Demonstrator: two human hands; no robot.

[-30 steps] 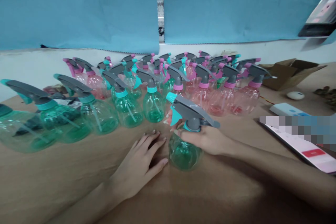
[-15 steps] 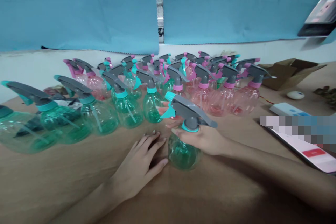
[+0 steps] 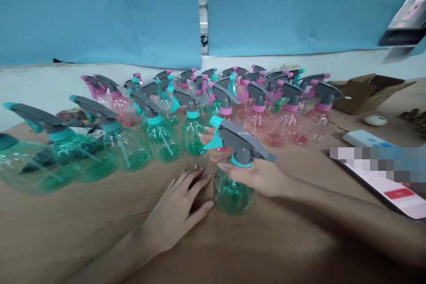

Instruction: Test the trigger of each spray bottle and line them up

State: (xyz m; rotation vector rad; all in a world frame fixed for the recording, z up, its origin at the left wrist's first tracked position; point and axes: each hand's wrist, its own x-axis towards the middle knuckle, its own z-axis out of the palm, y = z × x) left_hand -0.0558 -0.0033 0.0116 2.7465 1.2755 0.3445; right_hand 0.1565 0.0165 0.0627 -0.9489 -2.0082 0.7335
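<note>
Green spray bottle (image 3: 231, 193) standing upright on the brown tabletop (image 3: 282, 239), right hand (image 3: 258, 176) gripping its neck, left hand (image 3: 175, 213) lying flat with fingers spread beside it, rows of bottles (image 3: 199, 111) standing behind.

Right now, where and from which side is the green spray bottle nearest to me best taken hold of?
Grip the green spray bottle at its narrow neck, under the grey sprayer head, coming from the right, as the right hand does. It stands upright, its body is round and wide, and its teal trigger points left.
</note>
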